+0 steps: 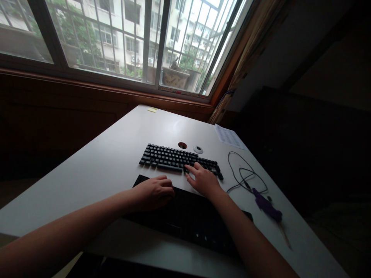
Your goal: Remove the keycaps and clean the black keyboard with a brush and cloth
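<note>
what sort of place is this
Probably a home room or small office used as a workspace: a white angular desk stands beside a metal-framed sliding window, pale multi-storey buildings show outside, and black rectangular keyboard keys lie in rows on the desk.

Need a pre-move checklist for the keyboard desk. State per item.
1. Keys laid out in rows beyond the black board: ok.
2. Right hand at the keys: ok, fingers at the near row.
3. Left hand holding a key: cannot tell, fingers curled over the board.
4. Board fully uncovered: not ok, left hand and right forearm overlap it in view.
5. Purple tool apart from both hands: ok, off to the right.
</note>
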The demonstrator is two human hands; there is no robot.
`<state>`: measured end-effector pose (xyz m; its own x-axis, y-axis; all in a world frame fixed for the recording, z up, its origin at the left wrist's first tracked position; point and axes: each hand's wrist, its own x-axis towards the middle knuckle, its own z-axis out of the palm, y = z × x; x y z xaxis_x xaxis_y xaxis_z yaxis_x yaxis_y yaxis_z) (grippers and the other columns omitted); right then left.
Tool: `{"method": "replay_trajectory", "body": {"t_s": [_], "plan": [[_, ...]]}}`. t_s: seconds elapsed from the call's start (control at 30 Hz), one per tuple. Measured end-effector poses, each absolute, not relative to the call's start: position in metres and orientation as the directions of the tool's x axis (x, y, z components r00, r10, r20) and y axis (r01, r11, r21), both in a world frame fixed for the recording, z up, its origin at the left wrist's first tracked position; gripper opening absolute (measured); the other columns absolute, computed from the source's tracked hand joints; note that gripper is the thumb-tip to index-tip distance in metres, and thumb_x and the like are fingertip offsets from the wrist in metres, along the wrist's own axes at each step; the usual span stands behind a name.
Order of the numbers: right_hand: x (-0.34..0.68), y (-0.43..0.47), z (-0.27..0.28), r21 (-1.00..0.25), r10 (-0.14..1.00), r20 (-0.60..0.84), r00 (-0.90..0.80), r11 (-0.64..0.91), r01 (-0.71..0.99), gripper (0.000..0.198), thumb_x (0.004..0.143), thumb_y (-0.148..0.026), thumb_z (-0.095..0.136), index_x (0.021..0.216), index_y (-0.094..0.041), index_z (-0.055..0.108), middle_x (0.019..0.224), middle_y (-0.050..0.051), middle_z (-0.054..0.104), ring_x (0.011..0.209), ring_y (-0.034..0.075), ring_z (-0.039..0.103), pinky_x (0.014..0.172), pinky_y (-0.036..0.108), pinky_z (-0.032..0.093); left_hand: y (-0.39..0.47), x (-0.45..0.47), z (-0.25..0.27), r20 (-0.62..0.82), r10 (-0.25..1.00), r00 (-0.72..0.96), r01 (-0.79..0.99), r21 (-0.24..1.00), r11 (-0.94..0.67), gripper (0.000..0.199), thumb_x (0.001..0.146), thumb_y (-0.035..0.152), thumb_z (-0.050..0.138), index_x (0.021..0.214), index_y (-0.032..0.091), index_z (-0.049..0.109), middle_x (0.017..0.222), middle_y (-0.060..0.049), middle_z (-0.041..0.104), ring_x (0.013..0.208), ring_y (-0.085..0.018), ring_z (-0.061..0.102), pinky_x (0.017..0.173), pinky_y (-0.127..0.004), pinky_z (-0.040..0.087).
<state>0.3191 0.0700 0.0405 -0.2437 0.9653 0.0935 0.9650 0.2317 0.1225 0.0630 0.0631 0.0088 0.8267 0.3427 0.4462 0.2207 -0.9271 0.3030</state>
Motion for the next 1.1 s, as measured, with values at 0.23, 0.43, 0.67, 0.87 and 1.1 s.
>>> {"method": "replay_trajectory", "body": {"t_s": [0.23,0.43,0.67,0.87,1.1], "plan": [[0.329,0.063,0.046,-0.032,0.949,0.219,-0.226,0.239,0.971,0.04,0.1,-0.042,0.047,0.135,-0.024,0.057,0.123,0.008,0.063,0.092,0.023,0.069,0.079,0.033,0.052,0.063,0.062,0.01,0.441,0.339,0.831,0.222,0.296,-0.929,0.011,0.093,0.015,0.06,0.101,0.019,0.067,0.098,-0.006,0.065,0.089,-0.02,0.059,0.084,-0.031,0.05],[0.343,0.04,0.055,-0.287,0.951,0.254,-0.174,0.246,0.926,0.022,0.099,-0.035,0.043,0.111,-0.021,0.055,0.103,0.007,0.062,0.088,0.021,0.065,0.082,0.035,0.052,0.062,0.063,0.011,0.456,0.331,0.826,0.213,0.29,-0.933,0.011,0.093,0.015,0.06,0.1,0.019,0.067,0.097,-0.006,0.065,0.088,-0.019,0.059,0.084,-0.031,0.051],[0.341,-0.007,0.07,-0.401,0.943,0.223,-0.248,0.321,0.858,0.02,0.103,-0.027,0.037,0.099,-0.024,0.057,0.098,0.006,0.062,0.09,0.021,0.064,0.085,0.036,0.053,0.061,0.062,0.014,0.453,0.324,0.83,0.212,0.281,-0.936,0.012,0.095,0.016,0.057,0.101,0.018,0.067,0.097,-0.007,0.066,0.089,-0.02,0.06,0.082,-0.031,0.051],[0.312,-0.042,0.071,-0.441,0.929,0.127,-0.348,0.367,0.819,0.022,0.103,-0.026,0.046,0.098,-0.025,0.066,0.095,0.004,0.064,0.081,0.018,0.066,0.079,0.031,0.054,0.056,0.064,0.022,0.565,0.293,0.771,0.171,0.26,-0.95,0.014,0.101,0.023,0.053,0.104,0.017,0.066,0.092,-0.006,0.067,0.082,-0.017,0.06,0.078,-0.03,0.051],[0.286,-0.056,0.062,-0.52,0.918,0.156,-0.365,0.391,0.759,0.018,0.102,-0.026,0.053,0.095,-0.024,0.07,0.091,0.002,0.064,0.08,0.016,0.065,0.075,0.029,0.053,0.048,0.065,0.035,0.664,0.238,0.708,0.056,0.284,-0.957,0.011,0.1,0.019,0.055,0.098,0.016,0.065,0.081,-0.005,0.066,0.072,-0.015,0.058,0.066,-0.026,0.047]]}}
